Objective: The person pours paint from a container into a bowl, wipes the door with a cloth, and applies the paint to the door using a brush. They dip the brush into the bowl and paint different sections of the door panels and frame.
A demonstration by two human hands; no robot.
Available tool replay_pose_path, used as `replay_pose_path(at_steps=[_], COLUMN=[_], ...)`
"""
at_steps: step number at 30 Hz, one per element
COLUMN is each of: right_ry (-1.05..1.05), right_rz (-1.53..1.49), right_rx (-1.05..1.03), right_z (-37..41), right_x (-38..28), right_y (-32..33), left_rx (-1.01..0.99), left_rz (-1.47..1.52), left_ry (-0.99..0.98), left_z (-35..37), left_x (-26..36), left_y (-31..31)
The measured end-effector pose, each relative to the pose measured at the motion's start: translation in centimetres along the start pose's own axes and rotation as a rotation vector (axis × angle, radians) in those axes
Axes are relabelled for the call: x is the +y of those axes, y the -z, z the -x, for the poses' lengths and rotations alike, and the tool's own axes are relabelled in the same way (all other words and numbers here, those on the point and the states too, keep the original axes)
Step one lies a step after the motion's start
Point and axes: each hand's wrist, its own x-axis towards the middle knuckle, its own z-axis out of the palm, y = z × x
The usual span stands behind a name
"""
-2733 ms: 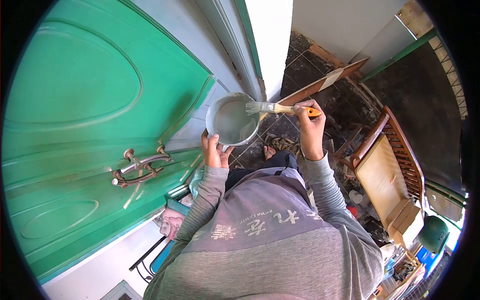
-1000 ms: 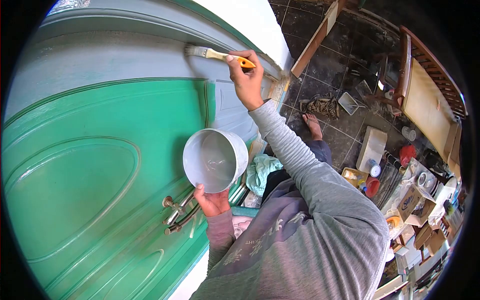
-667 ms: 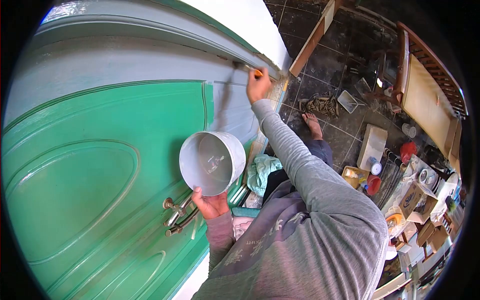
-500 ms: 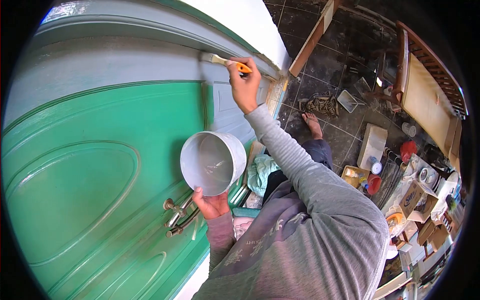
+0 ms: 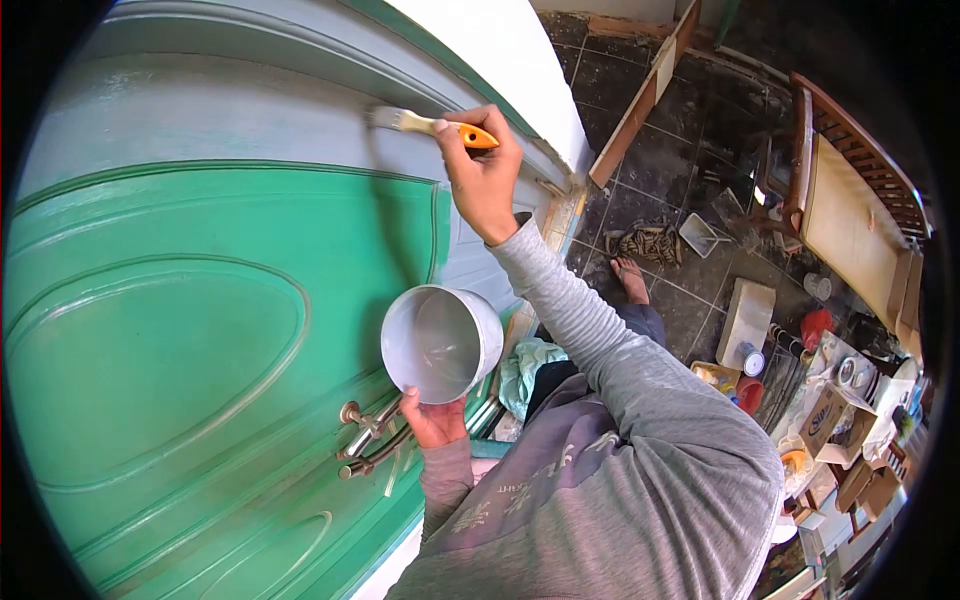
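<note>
My right hand [image 5: 482,172] grips a paintbrush [image 5: 440,126] by its orange handle, fingers wrapped round it. The bristles lie at the grey-painted band of the door, just below a grey moulding. Below that band, the door panel [image 5: 200,215] is bright green with raised oval trim. My left hand [image 5: 436,418] holds a whitish plastic tub [image 5: 482,325] from beneath, thumb at its rim. The tub tilts with its mouth toward me, and its inside is coated grey. Close by my left hand is a metal door handle [image 5: 372,432].
Pale green cloth [image 5: 530,372] hangs beside my body. On the dark tiled floor [image 5: 655,155] lie a patterned rag [image 5: 645,243], a dustpan-like tray [image 5: 700,235] and a pale block [image 5: 746,318]. A wooden bench [image 5: 855,220] and a cardboard box [image 5: 835,422] among clutter stand at the right.
The brush has moved left along the grey band, still in my right hand. The tub sits slightly lower and further right in view, and the view itself has shifted a little.
</note>
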Motion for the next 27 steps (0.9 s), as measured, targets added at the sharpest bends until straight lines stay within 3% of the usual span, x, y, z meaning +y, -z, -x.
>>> replay_pose_path(at_steps=[3,5,7,8,10,13,15,18,21,23,26,27], right_ry=[-0.105,-0.277,-0.319,-0.284,-0.204,0.038,0.030,-0.093,-0.163,-0.223,-0.048,-0.037], right_rz=[-0.239,-0.253,-0.098,0.099,0.484,0.482,0.286,-0.276,-0.244,-0.018,0.257,0.157], right_rx=[-0.030,0.051,0.220,0.285,0.421,0.209,0.088,0.033,0.166,0.291,0.317,0.252], right_z=[0.0,0.4,1.8,2.2,2.9,1.3,0.2,-0.4,0.5,2.1,2.5,2.3], right_x=[-0.3,5.6,13.3,13.9,12.9,7.3,1.4,-2.9,3.4,10.1,10.4,8.5], right_y=[-0.1,2.6,6.5,7.4,7.7,2.6,-1.0,-2.3,0.3,3.8,4.1,3.2], left_rx=[-0.006,-0.014,-0.016,-0.028,-0.055,-0.055,-0.070,-0.096,-0.109,-0.124,-0.161,-0.161], left_rz=[-0.020,-0.030,-0.027,-0.023,-0.022,-0.024,-0.036,-0.043,-0.053,-0.056,-0.053,-0.057], left_ry=[-0.002,-0.007,-0.015,-0.016,-0.022,-0.024,-0.016,-0.016,-0.011,-0.010,-0.024,-0.019], left_z=[-0.3,-0.3,-0.1,0.0,0.0,0.1,0.3,0.3,0.4,0.5,0.0,0.1], left_x=[-0.1,0.1,0.3,0.3,0.5,0.7,0.6,0.8,0.8,0.8,1.0,1.0], left_y=[1.0,1.1,1.1,1.2,1.4,1.6,2.1,2.3,2.6,2.7,2.3,2.5])
